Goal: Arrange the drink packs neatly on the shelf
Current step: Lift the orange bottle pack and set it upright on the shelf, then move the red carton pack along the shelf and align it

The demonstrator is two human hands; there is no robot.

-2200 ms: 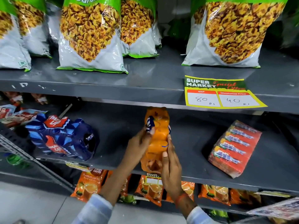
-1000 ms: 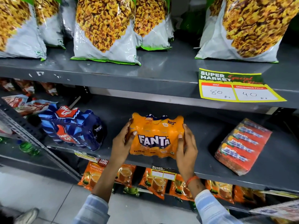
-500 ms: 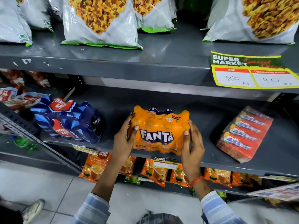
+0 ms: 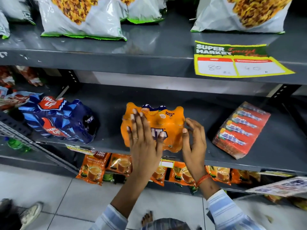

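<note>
The grey metal middle shelf (image 4: 106, 103) now bears the orange shrink-wrapped Fanta pack (image 4: 167, 127), lying label-up near its front edge. Left hand (image 4: 142, 143) rests flat on it, fingers spread; right hand (image 4: 194, 143), released since earlier, hovers open alongside.

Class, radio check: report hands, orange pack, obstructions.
Left hand open, flat on orange Fanta pack. Right hand open beside it. Pack lies on middle shelf, nothing blocking.
</note>
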